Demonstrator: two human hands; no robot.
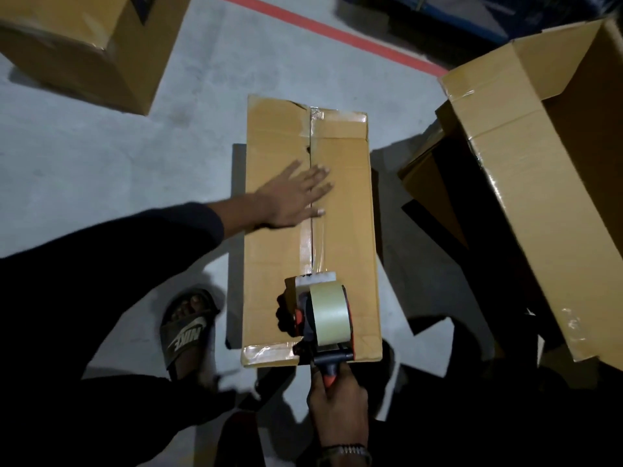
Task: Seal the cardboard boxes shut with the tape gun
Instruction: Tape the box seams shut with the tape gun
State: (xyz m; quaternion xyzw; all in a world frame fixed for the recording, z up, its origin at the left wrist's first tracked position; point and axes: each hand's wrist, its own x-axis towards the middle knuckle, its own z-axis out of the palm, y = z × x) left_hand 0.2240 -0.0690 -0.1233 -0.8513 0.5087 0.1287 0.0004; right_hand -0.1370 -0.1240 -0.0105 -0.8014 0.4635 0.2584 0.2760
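A: At far left a closed box (77, 45) is seen on the grey concrete floor (84, 156), plain brown cardboard, well apart from the work. Why is the left hand (293, 197) laid flat?

B: It is spread on the middle box (340, 230), fingers straight, palm pressed across the centre seam (312, 183). By that pressure the 2 flaps are judged to be kept level and closed, so that the tape can bridge them.

A: And the seam itself?

B: A glossy clear strip (313, 247) is seen along its near half, from the hand down to the tape gun (323, 318). Older, wrinkled tape is stuck at the far end and at the near left corner. The cardboard is matte, smooth, slightly torn at the far edge.

A: How is the gun held?

B: Its black and orange handle is gripped by the right hand (337, 406), fingers curled round it. The nose is set on the seam near the box's near end, the beige roll standing upright.

A: To the right?

B: A large box (526, 183) is tipped on its side, flaps open, not yet sealed.
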